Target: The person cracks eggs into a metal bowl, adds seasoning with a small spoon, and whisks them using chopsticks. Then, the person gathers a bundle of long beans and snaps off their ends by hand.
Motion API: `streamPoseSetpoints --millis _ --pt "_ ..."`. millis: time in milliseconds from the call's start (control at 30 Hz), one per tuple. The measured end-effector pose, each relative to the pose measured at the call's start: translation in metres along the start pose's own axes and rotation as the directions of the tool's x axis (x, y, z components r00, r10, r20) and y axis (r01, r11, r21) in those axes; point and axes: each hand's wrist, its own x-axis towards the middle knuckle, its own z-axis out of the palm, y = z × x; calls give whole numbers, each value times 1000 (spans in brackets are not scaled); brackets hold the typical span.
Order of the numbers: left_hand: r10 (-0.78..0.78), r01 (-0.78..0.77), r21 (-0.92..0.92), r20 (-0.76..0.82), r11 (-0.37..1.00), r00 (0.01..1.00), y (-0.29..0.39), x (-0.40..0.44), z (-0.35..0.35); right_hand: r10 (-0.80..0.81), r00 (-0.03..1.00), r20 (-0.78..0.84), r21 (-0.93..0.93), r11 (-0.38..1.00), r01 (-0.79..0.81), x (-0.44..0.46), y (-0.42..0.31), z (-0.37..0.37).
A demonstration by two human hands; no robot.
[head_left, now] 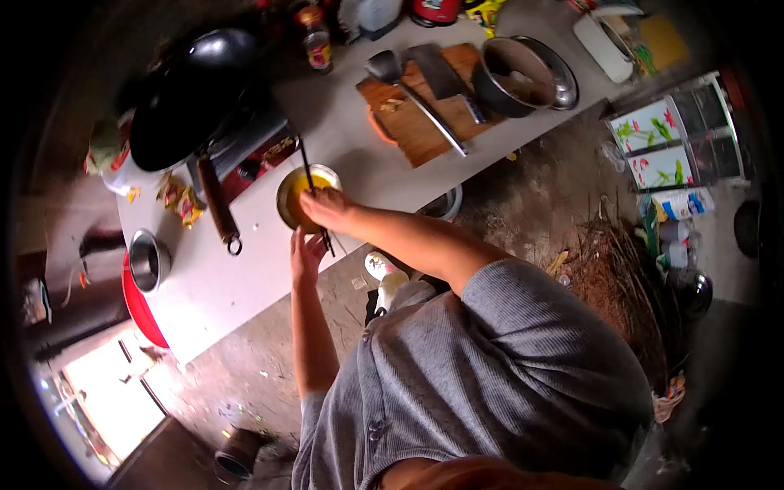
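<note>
A metal bowl point(282, 196) with yellow liquid point(303, 186), which looks like beaten egg, is at the front edge of the white table. My left hand point(306, 255) grips the bowl's near rim, fingers against its side. Over the bowl, my right hand point(328, 209) is closed around dark chopsticks point(305, 159). They slant across the bowl, one end sticking out past each side of the hand. How the fingers sit on them is partly hidden.
A black wok point(184, 114) sits on a stove point(255, 160) to the left, its wooden handle point(215, 196) jutting out. A cutting board point(412, 135) bears a spatula point(418, 102) and a cleaver point(438, 72). Beside it stands a dark pot point(498, 82). Another metal bowl point(149, 261) is far left.
</note>
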Motion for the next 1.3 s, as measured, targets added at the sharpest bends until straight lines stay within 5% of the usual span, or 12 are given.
streamPoseSetpoints --millis 67,133,267,467,567,733,833,900,1000,1133,1267,1300 --pt "36 -7 164 -178 986 983 2 -22 -8 -200 979 50 -204 957 206 -14 2 -29" --pt "198 -70 354 -340 933 919 0 -43 -19 -251 968 18 -133 959 251 -37 12 -68" --pt "553 -327 487 -445 810 704 -19 -91 -17 -36 999 7 102 994 35 -117 69 -111" --pt "673 -453 752 19 478 740 -100 -105 106 289 956 -54 164 947 -277 -319 162 -191" --pt "562 -576 772 359 270 745 -162 -108 244 477 878 35 181 861 -475 -424 203 -222" --pt "64 -665 746 662 41 747 -283 -103 409 863 501 62 88 495 -864 -557 241 -311" --pt "-151 -669 693 717 270 681 -351 -104 501 914 404 -29 97 405 -909 -622 261 -357" --pt "-371 -785 608 761 120 532 -383 -106 553 948 310 -66 134 317 -939 -655 275 -377" --pt "-418 -814 515 824 269 383 -423 -100 615 979 152 -135 202 178 -963 -675 305 -403" --pt "-358 -901 396 879 177 316 -469 -52 672 972 112 -209 340 179 -923 -684 389 -422" --pt "-384 -868 490 819 81 426 -508 18 741 931 174 -320 244 259 -935 -707 515 -433" --pt "-382 -864 497 817 84 433 -517 30 765 981 49 -190 339 113 -934 -712 538 -446"
